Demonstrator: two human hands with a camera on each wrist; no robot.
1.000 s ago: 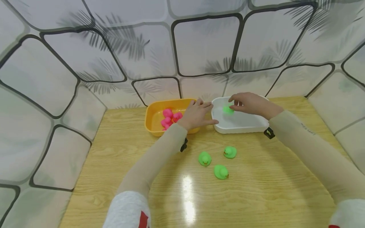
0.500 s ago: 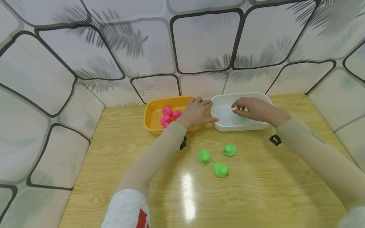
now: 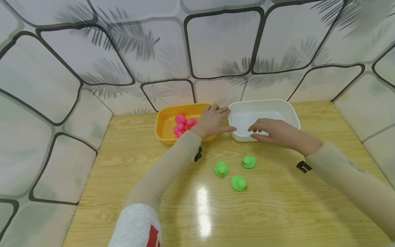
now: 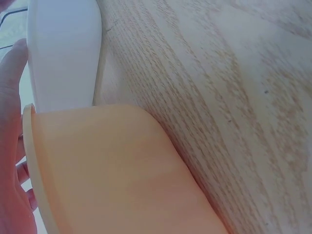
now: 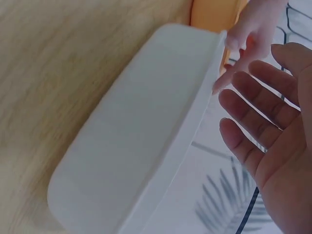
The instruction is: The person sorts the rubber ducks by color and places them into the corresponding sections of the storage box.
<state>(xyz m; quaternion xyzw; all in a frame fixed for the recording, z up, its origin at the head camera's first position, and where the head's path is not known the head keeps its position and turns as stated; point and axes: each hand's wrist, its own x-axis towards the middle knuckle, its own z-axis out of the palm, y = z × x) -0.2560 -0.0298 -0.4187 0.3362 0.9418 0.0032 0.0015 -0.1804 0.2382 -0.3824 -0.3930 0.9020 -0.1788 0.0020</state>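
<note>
My left hand (image 3: 213, 121) reaches over the right end of an orange tray (image 3: 163, 137), fingers spread and straight, with the fingertips and thumb at the left rim of a white tray (image 3: 285, 108). Several pink toy ducks (image 3: 180, 119) lie in the orange tray. My right hand (image 3: 277, 132) hovers over the white tray's front rim with loosely bent fingers; the right wrist view shows nothing in its fingers (image 5: 246, 109). It hides part of the tray's inside, and no duck shows there. Three green toy ducks, a left one (image 3: 221, 169), a right one (image 3: 248, 161) and a front one (image 3: 239, 183), sit on the table.
The wooden table (image 3: 123, 206) carries both trays near its back edge, side by side with a narrow gap. A patterned wall (image 3: 222, 44) stands close behind them, and side walls flank the table.
My right hand has drawn back from inside the white tray toward its front rim. The green duck seen in that tray earlier no longer shows. My left hand has stayed put.
</note>
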